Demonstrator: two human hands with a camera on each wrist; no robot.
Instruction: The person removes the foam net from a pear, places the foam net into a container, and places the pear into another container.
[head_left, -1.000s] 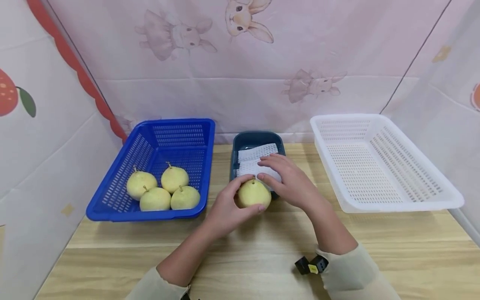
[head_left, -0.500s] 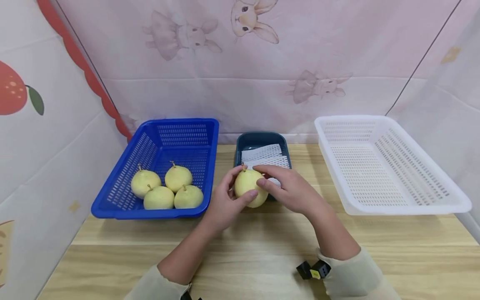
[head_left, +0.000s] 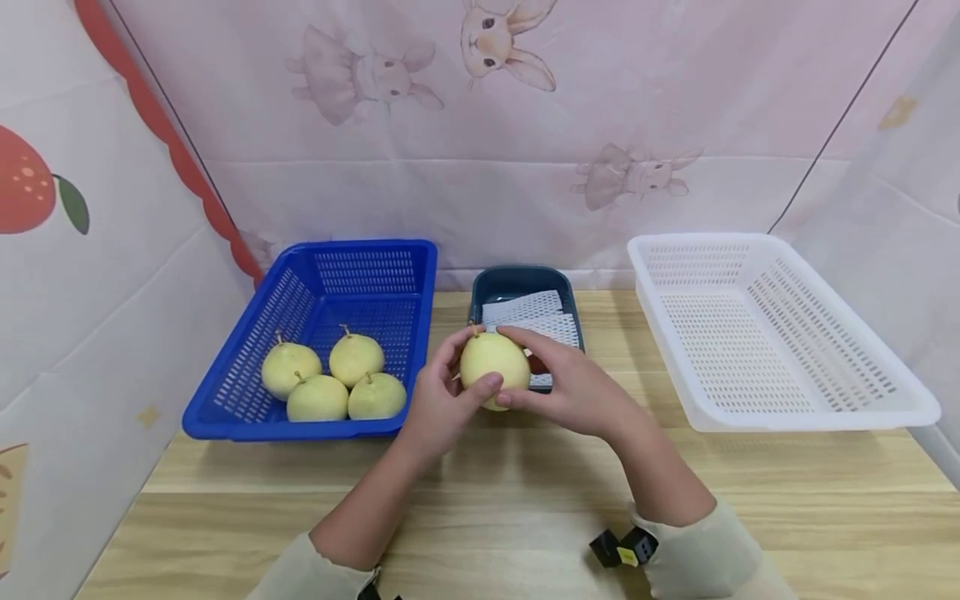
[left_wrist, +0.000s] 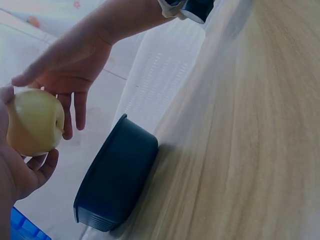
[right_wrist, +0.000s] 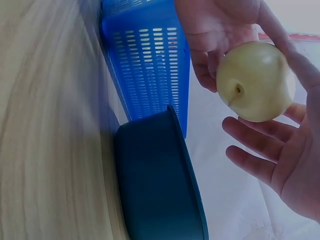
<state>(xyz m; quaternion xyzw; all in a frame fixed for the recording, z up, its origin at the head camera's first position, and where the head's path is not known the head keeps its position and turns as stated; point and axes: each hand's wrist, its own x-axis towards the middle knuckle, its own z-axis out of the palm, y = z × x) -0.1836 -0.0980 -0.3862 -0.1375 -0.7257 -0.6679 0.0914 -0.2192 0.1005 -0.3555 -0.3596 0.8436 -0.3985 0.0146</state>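
A pale yellow-green pear [head_left: 495, 364] is held up between both hands, over the near end of a dark teal bin [head_left: 522, 275]. My left hand [head_left: 438, 398] grips its left side, thumb in front and fingers behind. On the right side, my right hand [head_left: 573, 385] holds it between thumb and index finger; its other fingers [right_wrist: 250, 137] extend beneath, as the right wrist view shows. The stem tilts up and left in the head view. White foam net sleeves [head_left: 534, 308] lie in the bin, partly hidden by the hands.
Several pears [head_left: 317, 397] sit in a blue perforated basket [head_left: 300, 429] on the left. A white perforated basket [head_left: 817, 414] stands on the right. Behind the wooden table [head_left: 510, 517] hangs a pink rabbit-print cloth [head_left: 495, 117].
The pear has tilted stem-left and shifted slightly up and left in the head view. My right hand has come from over the foam sleeves onto the pear's right side.
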